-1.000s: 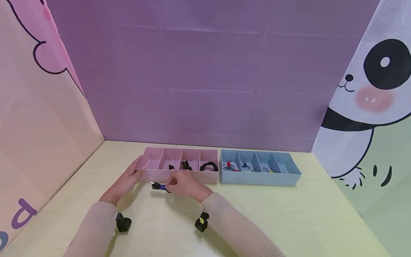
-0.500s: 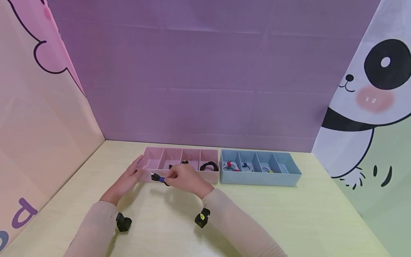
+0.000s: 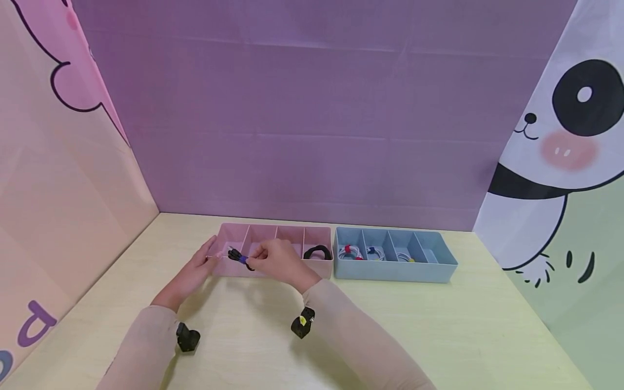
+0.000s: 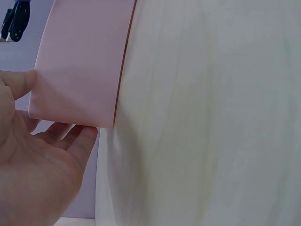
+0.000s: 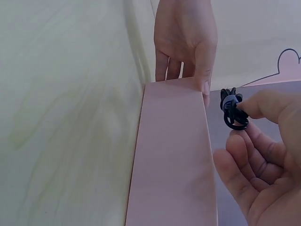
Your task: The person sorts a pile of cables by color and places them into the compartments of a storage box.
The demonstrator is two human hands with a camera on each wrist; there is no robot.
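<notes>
My right hand (image 3: 280, 262) pinches a bundled black cable (image 3: 235, 254) between thumb and fingertips. A blue strap wraps the bundle, which hangs in front of the pink divided box (image 3: 322, 269), overlapping its left compartments in the head view. In the right wrist view the cable (image 5: 230, 110) dangles beside the box's rim, with the other fingers loosely curled below it. My left hand (image 3: 195, 266) grips the box's left end. Its thumb lies at the top rim and its fingers against the end wall, as the left wrist view shows. A black coiled cable (image 3: 317, 252) lies in the rightmost pink compartment.
Right of the pink box stands a blue divided box (image 3: 390, 272). Its compartments hold white coiled cables with a red tie (image 3: 348, 249), a blue tie (image 3: 372, 250) and a yellow tie (image 3: 411, 260). A purple backdrop (image 3: 312, 135) rises behind the table (image 3: 439, 325).
My right hand has lifted the black cable from low before the pink box up to its rim height. It now hides the middle compartments' contents. My left hand has stayed put.
</notes>
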